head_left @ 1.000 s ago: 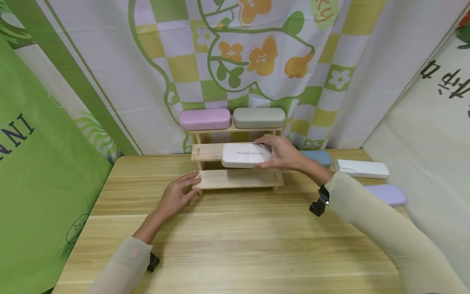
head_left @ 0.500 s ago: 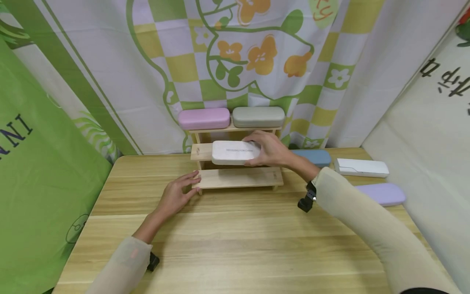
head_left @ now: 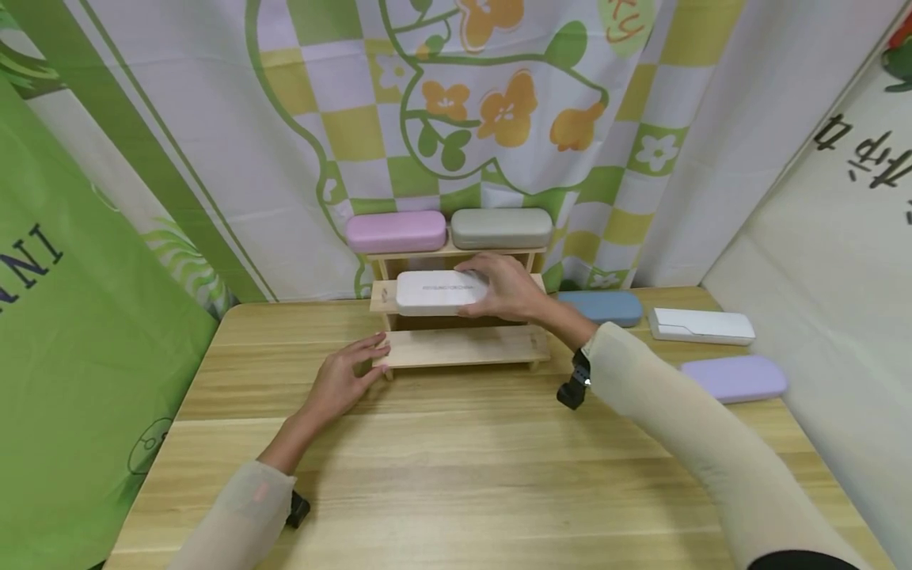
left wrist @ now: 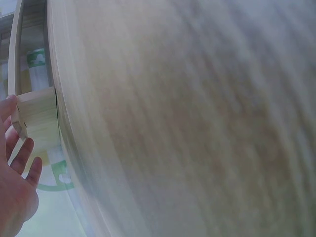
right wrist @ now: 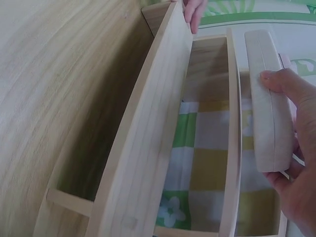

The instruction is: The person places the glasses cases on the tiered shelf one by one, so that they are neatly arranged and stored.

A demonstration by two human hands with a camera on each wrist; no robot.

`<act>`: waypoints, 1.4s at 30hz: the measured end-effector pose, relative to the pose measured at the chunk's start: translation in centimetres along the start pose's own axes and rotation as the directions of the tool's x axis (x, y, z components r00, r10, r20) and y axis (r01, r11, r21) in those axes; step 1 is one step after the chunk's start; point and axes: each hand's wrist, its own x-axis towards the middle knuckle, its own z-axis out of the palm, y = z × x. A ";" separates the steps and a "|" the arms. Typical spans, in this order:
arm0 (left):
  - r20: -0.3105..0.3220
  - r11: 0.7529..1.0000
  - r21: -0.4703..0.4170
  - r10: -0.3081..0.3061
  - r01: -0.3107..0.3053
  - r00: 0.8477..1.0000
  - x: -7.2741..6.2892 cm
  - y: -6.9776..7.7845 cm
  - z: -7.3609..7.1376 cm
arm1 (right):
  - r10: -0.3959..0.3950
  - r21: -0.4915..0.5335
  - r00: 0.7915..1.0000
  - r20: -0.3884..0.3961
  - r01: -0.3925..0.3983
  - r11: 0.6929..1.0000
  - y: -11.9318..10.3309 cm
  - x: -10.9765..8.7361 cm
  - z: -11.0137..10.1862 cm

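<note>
A white glasses case with small print is gripped at its right end by my right hand. It is at the left part of the middle tier of a three-tier wooden display stand; whether it touches that tier I cannot tell. In the right wrist view, thumb and fingers hold opposite sides of the case. My left hand pinches the left end of the bottom tier, thumb at the front edge. A pink case and a grey-green case lie side by side on the top tier.
Right of the stand, on the wooden table, lie a blue case, a white flap case and a lavender case. Behind the stand hangs a patterned curtain. Fabric also borders the table at left and right.
My right hand has carried the white glasses case leftward and slightly back along the middle tier. More of the blue and lavender cases shows. The left hand has stayed put.
</note>
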 end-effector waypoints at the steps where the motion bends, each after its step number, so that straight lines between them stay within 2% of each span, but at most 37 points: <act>1: -0.001 1.000 -0.001 0.000 0.000 1.000 0.0 0.0 0.0 | 0.003 0.001 1.000 -0.004 -0.003 1.000 0.0 0.1 0.2; 16: -0.003 1.000 0.008 0.000 0.000 1.000 0.0 -0.2 0.1 | 0.040 0.042 0.999 -0.030 -0.039 0.998 -0.6 2.0 2.3; 25: 0.000 1.000 0.001 0.001 -0.001 1.000 0.0 -0.1 0.1 | 0.021 0.053 0.999 -0.029 -0.019 0.998 -1.0 3.0 3.3; 34: 0.004 1.000 0.000 -0.003 0.003 1.000 -0.1 -0.1 0.1 | 0.030 -0.005 1.000 0.002 -0.030 1.000 -1.7 3.5 3.6; 42: 0.006 1.000 -0.006 -0.002 0.002 1.000 -0.1 -0.2 0.1 | -0.062 -0.089 0.998 -0.025 0.060 0.994 -2.1 3.6 4.1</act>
